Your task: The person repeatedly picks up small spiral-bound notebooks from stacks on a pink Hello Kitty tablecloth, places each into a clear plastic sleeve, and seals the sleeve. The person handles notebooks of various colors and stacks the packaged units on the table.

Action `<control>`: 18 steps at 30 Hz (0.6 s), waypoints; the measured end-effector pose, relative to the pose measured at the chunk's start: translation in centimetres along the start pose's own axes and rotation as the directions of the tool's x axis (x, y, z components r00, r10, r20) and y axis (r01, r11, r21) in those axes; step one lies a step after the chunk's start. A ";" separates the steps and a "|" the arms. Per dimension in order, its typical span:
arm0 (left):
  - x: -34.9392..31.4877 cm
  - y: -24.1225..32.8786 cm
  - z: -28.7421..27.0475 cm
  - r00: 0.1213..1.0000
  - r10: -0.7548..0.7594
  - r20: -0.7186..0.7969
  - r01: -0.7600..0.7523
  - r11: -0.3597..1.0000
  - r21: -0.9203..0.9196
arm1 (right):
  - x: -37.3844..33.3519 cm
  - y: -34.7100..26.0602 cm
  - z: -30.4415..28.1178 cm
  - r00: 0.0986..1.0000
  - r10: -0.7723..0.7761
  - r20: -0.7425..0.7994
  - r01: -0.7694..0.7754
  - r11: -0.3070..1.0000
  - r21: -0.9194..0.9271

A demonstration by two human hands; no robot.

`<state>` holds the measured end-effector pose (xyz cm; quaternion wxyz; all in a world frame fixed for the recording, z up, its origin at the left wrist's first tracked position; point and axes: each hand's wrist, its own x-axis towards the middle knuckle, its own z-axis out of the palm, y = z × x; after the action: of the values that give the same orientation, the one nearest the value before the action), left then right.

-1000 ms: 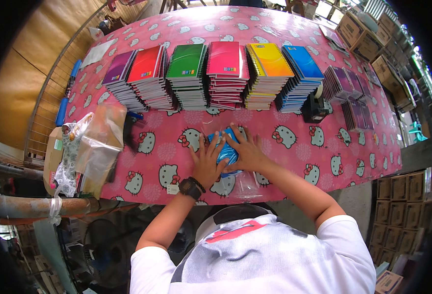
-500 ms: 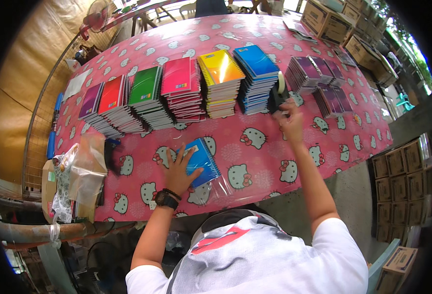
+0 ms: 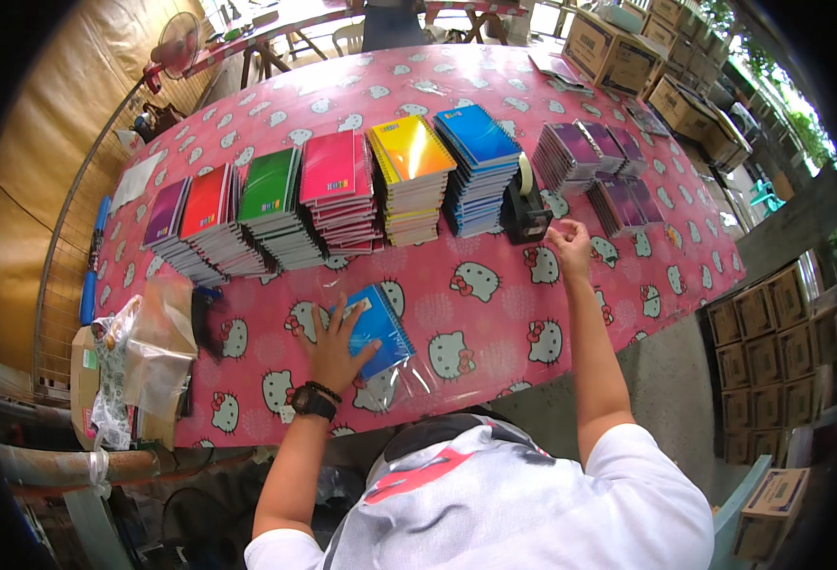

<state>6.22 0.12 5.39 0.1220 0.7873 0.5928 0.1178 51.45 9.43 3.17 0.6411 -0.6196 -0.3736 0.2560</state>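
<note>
My left hand (image 3: 331, 353) lies with fingers spread over a small blue spiral notebook (image 3: 387, 334), pinning it on the table near me. Clear plastic film (image 3: 394, 380) shows around the notebook's lower edge. My right hand (image 3: 572, 249) is closed in a pinch just right of a black tape dispenser (image 3: 526, 220) with a pale roll. Whatever those fingertips hold is too small to make out. Behind the dispenser's left side rises a tall stack of blue notebooks (image 3: 478, 138).
A row of notebook stacks crosses the table: yellow (image 3: 401, 157), pink (image 3: 328, 166), green (image 3: 268, 182), red (image 3: 206, 201) and purple (image 3: 166, 211). Wrapped purple notebooks (image 3: 570, 152) stand at the right. A box with plastic bags (image 3: 157, 342) sits at the left edge.
My right hand has moved from the front of the tape dispenser a little away to its right, still pinched. My left hand stays on the blue notebook. The whole view has shifted slightly.
</note>
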 end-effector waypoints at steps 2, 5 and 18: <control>0.1 -0.3 -0.4 1.000 -0.012 0.002 0.012 1.000 0.013 | -1.2 0.8 0.9 0.971 0.224 0.078 -0.233 0.965 0.121; 0.0 -0.4 -0.4 1.000 -0.005 0.008 0.004 0.999 0.038 | -4.4 -0.9 5.9 0.784 0.451 0.426 -0.512 0.858 0.034; -0.4 -0.7 -0.4 0.999 -0.012 -0.037 0.012 1.000 -0.014 | -18.4 -11.6 18.5 0.530 0.313 0.788 0.623 0.486 -0.613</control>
<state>5.37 -0.01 5.52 0.1170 0.7807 0.5987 0.1355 24.32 4.83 10.76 0.0063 -0.6032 -0.7656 0.2236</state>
